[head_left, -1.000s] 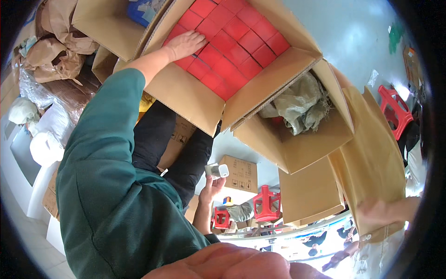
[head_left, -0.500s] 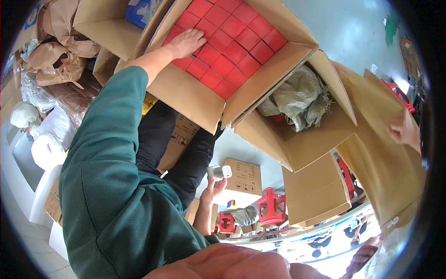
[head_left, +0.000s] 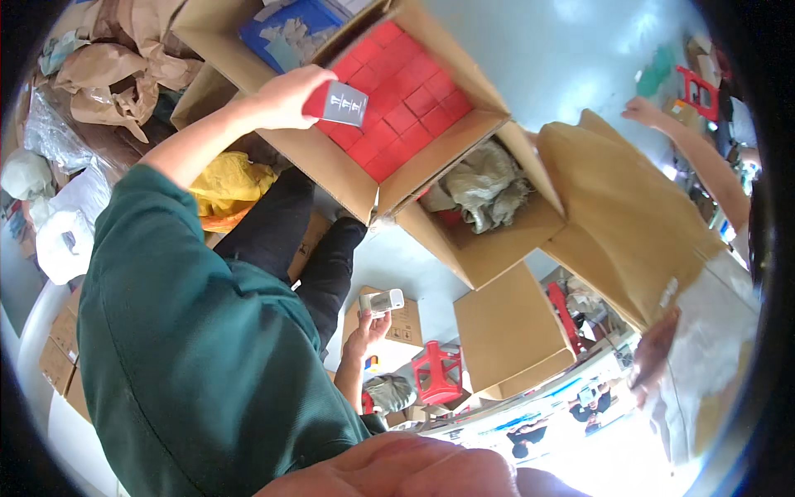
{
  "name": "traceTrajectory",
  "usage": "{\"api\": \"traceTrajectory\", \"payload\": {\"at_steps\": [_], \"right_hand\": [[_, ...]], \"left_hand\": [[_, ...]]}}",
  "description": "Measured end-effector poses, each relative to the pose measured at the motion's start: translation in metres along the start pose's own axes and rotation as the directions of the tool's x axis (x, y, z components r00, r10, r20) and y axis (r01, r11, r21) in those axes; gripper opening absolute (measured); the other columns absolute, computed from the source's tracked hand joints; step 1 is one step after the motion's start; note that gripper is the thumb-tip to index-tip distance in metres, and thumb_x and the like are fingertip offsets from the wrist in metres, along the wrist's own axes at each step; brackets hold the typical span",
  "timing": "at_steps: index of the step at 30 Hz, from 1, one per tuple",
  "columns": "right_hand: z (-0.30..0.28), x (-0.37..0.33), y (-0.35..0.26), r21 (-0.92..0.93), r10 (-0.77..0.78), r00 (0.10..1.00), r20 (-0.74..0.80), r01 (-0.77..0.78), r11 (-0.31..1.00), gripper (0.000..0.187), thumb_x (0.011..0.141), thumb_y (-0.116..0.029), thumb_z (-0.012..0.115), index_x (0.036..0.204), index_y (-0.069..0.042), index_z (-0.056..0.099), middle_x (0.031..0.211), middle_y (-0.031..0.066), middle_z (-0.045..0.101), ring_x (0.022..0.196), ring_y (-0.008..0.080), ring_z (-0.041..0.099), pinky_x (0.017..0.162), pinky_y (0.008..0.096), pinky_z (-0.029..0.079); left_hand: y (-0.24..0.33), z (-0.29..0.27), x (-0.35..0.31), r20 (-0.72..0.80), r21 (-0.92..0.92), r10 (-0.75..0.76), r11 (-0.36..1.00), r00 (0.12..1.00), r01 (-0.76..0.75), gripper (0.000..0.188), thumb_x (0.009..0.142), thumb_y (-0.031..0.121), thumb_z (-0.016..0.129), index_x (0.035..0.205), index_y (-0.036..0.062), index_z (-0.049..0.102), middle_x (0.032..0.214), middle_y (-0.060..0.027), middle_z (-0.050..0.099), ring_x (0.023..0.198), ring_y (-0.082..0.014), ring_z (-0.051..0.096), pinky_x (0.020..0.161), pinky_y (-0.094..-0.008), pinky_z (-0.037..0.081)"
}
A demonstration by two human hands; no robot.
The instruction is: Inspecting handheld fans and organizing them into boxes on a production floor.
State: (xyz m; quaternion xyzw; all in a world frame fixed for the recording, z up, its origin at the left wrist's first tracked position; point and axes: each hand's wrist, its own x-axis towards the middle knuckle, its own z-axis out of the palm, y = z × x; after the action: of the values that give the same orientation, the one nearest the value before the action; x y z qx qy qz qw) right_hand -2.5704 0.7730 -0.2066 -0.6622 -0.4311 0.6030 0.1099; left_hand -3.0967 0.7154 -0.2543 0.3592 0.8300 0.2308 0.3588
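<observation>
My left hand [head_left: 291, 98] grips a small box [head_left: 344, 104] with a dark grey printed side and a red face, holding it tilted above the near left edge of an open carton [head_left: 331, 156]. Inside that carton, red boxes [head_left: 403, 118] of similar size stand packed in rows. Lower down, beside my legs, my right hand [head_left: 369, 333] holds a small white device [head_left: 382, 301] with a grey panel, fingers wrapped round its lower part. What the device is I cannot make out.
An adjoining open carton [head_left: 512, 253] contains crumpled woven sacking [head_left: 484, 186]. Left of my legs lies a yellow bag [head_left: 232, 184]; a blue tray [head_left: 286, 37] sits in another carton. Red stools [head_left: 437, 373] stand below. Another person's arm [head_left: 700, 161] reaches in beside large brown sheeting [head_left: 629, 207].
My left hand, which lay on the red boxes, has come up and left with one box in it. The right hand still holds the white device. The whole view has shifted.
</observation>
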Motion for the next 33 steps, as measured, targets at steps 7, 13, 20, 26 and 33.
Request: {"api": "traceTrajectory", "payload": {"at_steps": [7, 13, 20, 26, 33], "right_hand": [[0.009, -0.046, -0.067, 0.070, -0.125, 0.987, -0.103, 0.133, 0.989, 0.054, 0.094, -0.004, 0.061, 0.141, 0.000, 0.035, 0.116, 0.0101, 0.057, 0.095, 0.0161, 0.055, 0.083, 0.0302, 0.048], [0.008, -0.056, -0.085, 0.100, -0.196, 0.980, -0.042, 0.199, 0.975, 0.057, 0.095, -0.011, 0.063, 0.144, -0.007, 0.035, 0.123, 0.0088, 0.057, 0.105, 0.0196, 0.058, 0.086, 0.0351, 0.050], [0.022, -0.078, -0.102, 0.151, -0.298, 0.944, -0.139, 0.317, 0.936, 0.053, 0.094, -0.002, 0.063, 0.140, 0.000, 0.038, 0.116, 0.0129, 0.058, 0.097, 0.0172, 0.058, 0.080, 0.0288, 0.047], [0.002, -0.080, -0.080, 0.046, -0.315, 0.935, -0.165, 0.327, 0.944, 0.051, 0.091, -0.003, 0.066, 0.137, -0.001, 0.044, 0.119, 0.0164, 0.059, 0.104, 0.0236, 0.059, 0.089, 0.0349, 0.050], [-0.011, -0.089, -0.064, 0.057, -0.233, 0.939, -0.253, 0.255, 0.965, 0.052, 0.091, -0.006, 0.067, 0.137, -0.001, 0.042, 0.118, 0.0164, 0.060, 0.102, 0.0223, 0.060, 0.086, 0.0326, 0.050]], "left_hand": [[0.083, -0.108, -0.109, 0.311, -0.932, -0.214, -0.260, 0.926, 0.253, 0.053, 0.094, 0.053, 0.048, 0.123, 0.0107, 0.060, 0.099, -0.0057, 0.070, 0.080, -0.0171, 0.068, 0.055, -0.0301, 0.056], [0.165, -0.128, -0.133, 0.210, -0.757, 0.084, -0.616, 0.974, 0.217, 0.056, 0.093, 0.049, 0.050, 0.115, -0.0016, 0.060, 0.095, -0.0140, 0.067, 0.089, -0.0241, 0.068, 0.052, -0.0254, 0.062], [0.221, -0.152, -0.147, 0.208, -0.751, 0.062, -0.629, 0.976, 0.200, 0.063, 0.092, 0.050, 0.059, 0.131, 0.0010, 0.050, 0.113, -0.0155, 0.064, 0.099, -0.0257, 0.067, 0.064, -0.0349, 0.066], [0.233, -0.174, -0.146, -0.436, -0.880, 0.099, 0.162, 0.895, -0.446, 0.079, 0.083, 0.031, 0.076, 0.145, 0.0059, 0.034, 0.130, -0.0096, 0.054, 0.124, -0.0204, 0.052, 0.106, -0.0372, 0.041], [0.265, -0.182, -0.167, -0.406, -0.849, 0.279, 0.239, 0.871, -0.472, 0.080, 0.077, 0.014, 0.074, 0.145, 0.0063, 0.034, 0.132, -0.0110, 0.050, 0.122, -0.0217, 0.052, 0.105, -0.0392, 0.042]]}}
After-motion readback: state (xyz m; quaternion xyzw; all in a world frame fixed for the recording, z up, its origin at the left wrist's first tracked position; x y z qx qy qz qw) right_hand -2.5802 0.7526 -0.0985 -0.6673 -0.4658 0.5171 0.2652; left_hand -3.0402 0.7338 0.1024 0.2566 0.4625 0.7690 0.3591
